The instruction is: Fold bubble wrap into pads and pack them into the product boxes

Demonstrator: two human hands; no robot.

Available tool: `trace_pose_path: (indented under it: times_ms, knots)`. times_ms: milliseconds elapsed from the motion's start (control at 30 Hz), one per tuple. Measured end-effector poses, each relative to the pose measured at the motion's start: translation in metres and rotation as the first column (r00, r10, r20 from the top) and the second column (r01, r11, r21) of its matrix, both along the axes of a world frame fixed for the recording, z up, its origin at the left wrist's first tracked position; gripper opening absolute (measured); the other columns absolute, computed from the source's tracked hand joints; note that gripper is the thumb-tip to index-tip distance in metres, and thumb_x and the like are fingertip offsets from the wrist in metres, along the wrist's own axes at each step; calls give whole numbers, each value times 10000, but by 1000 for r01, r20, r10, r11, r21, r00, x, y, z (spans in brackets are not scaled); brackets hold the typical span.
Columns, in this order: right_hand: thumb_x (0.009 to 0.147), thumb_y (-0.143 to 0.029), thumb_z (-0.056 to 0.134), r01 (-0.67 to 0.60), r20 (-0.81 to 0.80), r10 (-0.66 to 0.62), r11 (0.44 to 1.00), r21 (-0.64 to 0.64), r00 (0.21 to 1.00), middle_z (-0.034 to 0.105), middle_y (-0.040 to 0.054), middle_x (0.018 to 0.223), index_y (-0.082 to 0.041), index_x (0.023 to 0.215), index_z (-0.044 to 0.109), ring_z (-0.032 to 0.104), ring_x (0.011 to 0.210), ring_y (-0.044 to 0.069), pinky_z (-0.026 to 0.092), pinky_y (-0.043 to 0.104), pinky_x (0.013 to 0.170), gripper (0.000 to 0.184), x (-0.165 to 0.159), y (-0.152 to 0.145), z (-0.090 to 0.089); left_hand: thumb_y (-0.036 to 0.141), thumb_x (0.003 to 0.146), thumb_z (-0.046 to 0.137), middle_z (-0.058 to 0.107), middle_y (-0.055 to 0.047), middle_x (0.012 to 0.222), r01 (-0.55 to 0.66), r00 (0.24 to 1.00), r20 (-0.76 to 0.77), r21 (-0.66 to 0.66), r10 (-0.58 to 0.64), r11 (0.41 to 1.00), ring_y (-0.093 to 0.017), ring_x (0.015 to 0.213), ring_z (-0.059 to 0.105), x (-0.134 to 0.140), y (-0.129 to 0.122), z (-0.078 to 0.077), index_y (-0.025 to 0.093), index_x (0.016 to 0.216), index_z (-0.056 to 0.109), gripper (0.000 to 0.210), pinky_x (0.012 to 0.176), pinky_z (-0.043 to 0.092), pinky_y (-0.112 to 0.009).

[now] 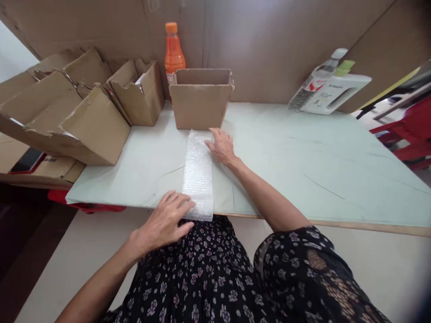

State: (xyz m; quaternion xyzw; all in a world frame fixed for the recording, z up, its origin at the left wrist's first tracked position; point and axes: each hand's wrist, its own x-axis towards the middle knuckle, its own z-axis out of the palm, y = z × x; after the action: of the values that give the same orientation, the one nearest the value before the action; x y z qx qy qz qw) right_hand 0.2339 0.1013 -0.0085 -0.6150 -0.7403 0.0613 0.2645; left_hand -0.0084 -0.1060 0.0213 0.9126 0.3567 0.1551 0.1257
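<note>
A long strip of bubble wrap (198, 172) lies flat on the pale green table top, its near end hanging slightly past the front edge. My left hand (170, 215) is at that near end, fingers apart, the fingertips touching its left side. At the far end my right hand (222, 146) rests with fingers spread, the thumb on the wrap's right edge. Just beyond the right hand stands an open cardboard box (200, 105); its inside bottom is hidden.
Several cut cardboard boxes (97, 125) crowd the left, some holding scissors-like metal handles. Behind the middle box is an orange bottle (174, 54). A clear bottle (311, 85) and a white jug (332, 94) lean at the back right. A red stool (414, 130) stands beyond the table.
</note>
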Motion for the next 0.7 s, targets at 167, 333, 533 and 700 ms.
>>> trace_pose_path:
  times_ms: [167,333,533,700]
  knots:
    - [944,-329,529,-77,14,77,997,11,997,561,137,1479,-190,1414,532,505,1310,362,373,574,1103,489,37,-47,-10,287,941,581,727,-98,1172,-143,975,166,-25,145,989,-287,1123,647,-20,22,-1,219,1183,685,273,1012,510,-501]
    - [909,-277,559,-180,1,180,983,-30,984,548,120,1501,-205,1417,544,494,1348,354,378,592,1124,513,32,-73,-9,182,883,536,724,-75,1194,-194,967,156,-53,200,980,-260,1154,632,1,85,-10,185,1163,695,322,1040,502,-458]
    - [911,-259,634,-192,103,207,971,-140,973,492,166,1569,-171,1437,557,463,1415,388,369,604,1148,539,-3,-39,4,56,814,460,697,-72,1274,-203,973,109,-2,202,979,-244,1201,605,33,174,-18,190,1208,679,470,1093,459,-445]
    - [974,-357,596,-303,132,331,932,-197,934,437,200,1607,-134,1452,549,391,1488,406,342,628,1174,530,-19,-85,-6,130,848,503,716,-90,1216,-209,974,86,-4,208,978,-271,1142,605,40,194,-44,202,1109,712,342,1031,461,-451]
